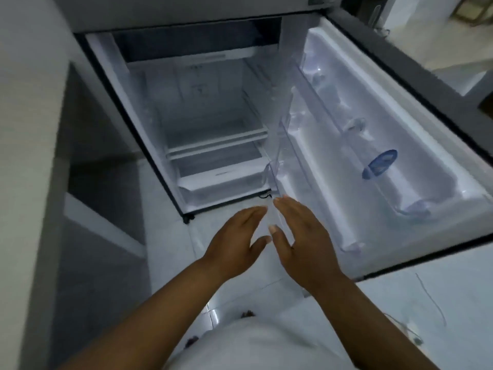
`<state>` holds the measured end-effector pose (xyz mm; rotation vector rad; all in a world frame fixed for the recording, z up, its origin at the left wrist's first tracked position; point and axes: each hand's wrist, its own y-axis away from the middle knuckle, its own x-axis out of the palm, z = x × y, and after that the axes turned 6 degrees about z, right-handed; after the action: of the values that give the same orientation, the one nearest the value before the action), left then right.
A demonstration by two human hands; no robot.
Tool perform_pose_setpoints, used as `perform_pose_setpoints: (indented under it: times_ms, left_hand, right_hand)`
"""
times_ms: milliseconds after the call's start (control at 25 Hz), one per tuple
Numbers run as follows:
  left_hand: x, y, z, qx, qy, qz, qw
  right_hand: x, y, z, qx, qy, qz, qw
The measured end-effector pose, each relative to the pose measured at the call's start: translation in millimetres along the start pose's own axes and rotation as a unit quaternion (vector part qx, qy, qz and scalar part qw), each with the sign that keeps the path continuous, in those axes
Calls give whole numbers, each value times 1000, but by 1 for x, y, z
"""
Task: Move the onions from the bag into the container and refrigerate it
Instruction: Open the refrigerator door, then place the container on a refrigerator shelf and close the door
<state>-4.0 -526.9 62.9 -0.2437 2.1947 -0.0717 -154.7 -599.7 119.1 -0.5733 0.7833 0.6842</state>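
Note:
A fridge (186, 108) stands in front of me with its door (373, 134) swung wide to the right. The white shelves (213, 140) and the bottom drawer (221, 180) hold nothing that I can see. My left hand (234, 244) and my right hand (304, 241) hover side by side in front of the fridge, just below the door's inner corner, fingers stretched and apart, holding nothing. No onions, bag or container are in view.
A blue round piece (380, 164) sits in a door bin. A grey counter (29, 129) runs along the left, close to the fridge. White floor tiles (173, 249) lie below my hands. A thin cable (432, 303) lies on the floor at right.

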Motion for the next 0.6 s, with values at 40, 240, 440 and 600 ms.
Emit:
perform_pose_setpoints:
  times_ms: [40,240,440,600]
  left_hand:
    - [-6,20,15,-53,12,-22,998]
    - [-37,138,69,-303,28,-163,939]
    - [-77,272,88,-491,45,-344,799]
    - [-112,370,97,-588,-2,-436,682]
  right_hand:
    - [18,-4,6,-6,-24,49,999]
    - [105,-30,57,-89,-93,248,960]
    - [195,-45,158,-191,-157,418,874]
    - [272,-39,259,-230,-177,504,813]
